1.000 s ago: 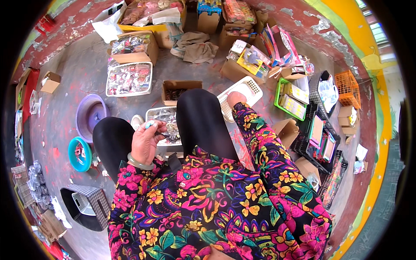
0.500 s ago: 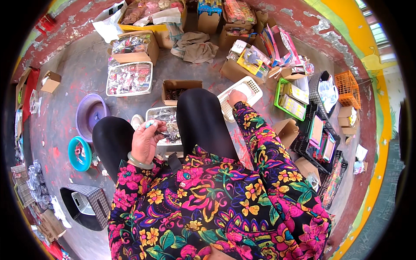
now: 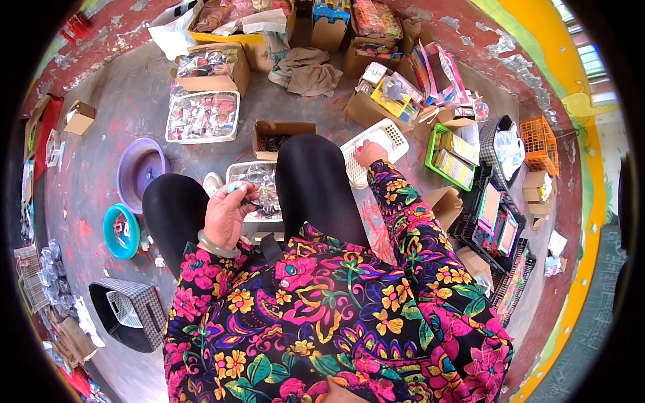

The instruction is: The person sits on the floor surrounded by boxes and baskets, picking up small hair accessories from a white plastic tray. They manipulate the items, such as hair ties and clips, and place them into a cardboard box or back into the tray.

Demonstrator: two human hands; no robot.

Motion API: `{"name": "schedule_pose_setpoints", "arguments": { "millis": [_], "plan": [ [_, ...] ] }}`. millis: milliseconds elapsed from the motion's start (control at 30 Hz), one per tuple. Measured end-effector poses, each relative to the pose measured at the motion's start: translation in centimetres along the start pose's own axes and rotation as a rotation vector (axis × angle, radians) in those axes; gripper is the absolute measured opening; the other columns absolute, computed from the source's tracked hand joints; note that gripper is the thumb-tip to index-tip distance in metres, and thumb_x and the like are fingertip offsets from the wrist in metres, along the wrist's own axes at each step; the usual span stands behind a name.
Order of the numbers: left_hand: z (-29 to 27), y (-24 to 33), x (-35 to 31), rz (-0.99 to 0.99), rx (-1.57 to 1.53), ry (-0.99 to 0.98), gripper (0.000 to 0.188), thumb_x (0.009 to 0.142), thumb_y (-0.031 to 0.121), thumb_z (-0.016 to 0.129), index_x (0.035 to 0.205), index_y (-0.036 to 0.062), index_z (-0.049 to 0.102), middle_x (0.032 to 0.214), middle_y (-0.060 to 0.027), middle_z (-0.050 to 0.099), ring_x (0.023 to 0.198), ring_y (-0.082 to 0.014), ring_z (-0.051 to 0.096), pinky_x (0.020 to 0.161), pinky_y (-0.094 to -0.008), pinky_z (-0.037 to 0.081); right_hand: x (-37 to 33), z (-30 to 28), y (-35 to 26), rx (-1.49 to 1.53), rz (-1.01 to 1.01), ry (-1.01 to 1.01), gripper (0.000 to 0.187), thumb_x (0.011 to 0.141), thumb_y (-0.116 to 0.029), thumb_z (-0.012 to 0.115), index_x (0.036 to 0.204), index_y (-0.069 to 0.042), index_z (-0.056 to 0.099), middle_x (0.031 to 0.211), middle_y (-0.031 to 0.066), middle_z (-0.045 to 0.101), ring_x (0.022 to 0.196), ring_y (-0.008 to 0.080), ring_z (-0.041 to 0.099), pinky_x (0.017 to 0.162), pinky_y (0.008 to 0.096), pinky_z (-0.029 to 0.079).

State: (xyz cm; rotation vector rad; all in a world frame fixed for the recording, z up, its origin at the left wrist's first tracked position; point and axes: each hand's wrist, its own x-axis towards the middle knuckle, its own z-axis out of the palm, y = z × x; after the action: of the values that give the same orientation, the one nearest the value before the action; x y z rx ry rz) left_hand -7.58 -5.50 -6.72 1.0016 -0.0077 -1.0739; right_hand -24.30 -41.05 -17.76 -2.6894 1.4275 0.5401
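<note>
My left hand, with a pale bangle at its wrist, is raised over my lap between the knees. Its fingers are pinched on a small thing, of which pale blue and dark bits show. Just beyond it a white tray holds dark and clear-wrapped small items. Past my right knee, my right hand reaches into a white perforated basket. Its fingers are curled beside a white stack, perhaps cards; whatever they grip is hidden.
A cardboard box stands ahead of my knees, with a tray of packets beyond. Purple and teal basins sit on the left. A green basket, black crates and an orange crate line the right.
My right hand has moved slightly within the white basket. The left hand keeps its pinch and has barely moved. The whole view has shifted a little.
</note>
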Motion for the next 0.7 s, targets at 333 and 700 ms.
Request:
{"name": "schedule_pose_setpoints", "arguments": {
  "millis": [333, 700],
  "plan": [
    [-0.3, -0.1, -0.1, -0.001, -0.004, 0.002, 0.012, 0.088, 0.013, 0.052, 0.092, 0.0022, 0.057, 0.093, -0.0074, 0.061, 0.083, -0.0136, 0.059, 0.066, -0.0231, 0.047, 1.3, 1.2, -0.8, -0.073, -0.003, 0.031, 0.022, 0.081, -0.019, 0.050, 0.089, -0.008, 0.067, 0.090, 0.0113, 0.066, 0.086, 0.0253, 0.064, 0.073, 0.0373, 0.051],
    [-0.3, -0.1, -0.1, 0.005, 0.003, -0.008, 0.013, 0.088, 0.012, 0.053, 0.094, 0.0009, 0.058, 0.093, -0.0073, 0.061, 0.084, -0.0129, 0.059, 0.065, -0.0215, 0.046, 3.6, 4.1, 4.4, 0.180, 0.099, 0.215, 0.016, 0.072, -0.017, 0.056, 0.077, -0.010, 0.069, 0.076, 0.0129, 0.065, 0.078, 0.0285, 0.063, 0.073, 0.0366, 0.050]
  ]
}}
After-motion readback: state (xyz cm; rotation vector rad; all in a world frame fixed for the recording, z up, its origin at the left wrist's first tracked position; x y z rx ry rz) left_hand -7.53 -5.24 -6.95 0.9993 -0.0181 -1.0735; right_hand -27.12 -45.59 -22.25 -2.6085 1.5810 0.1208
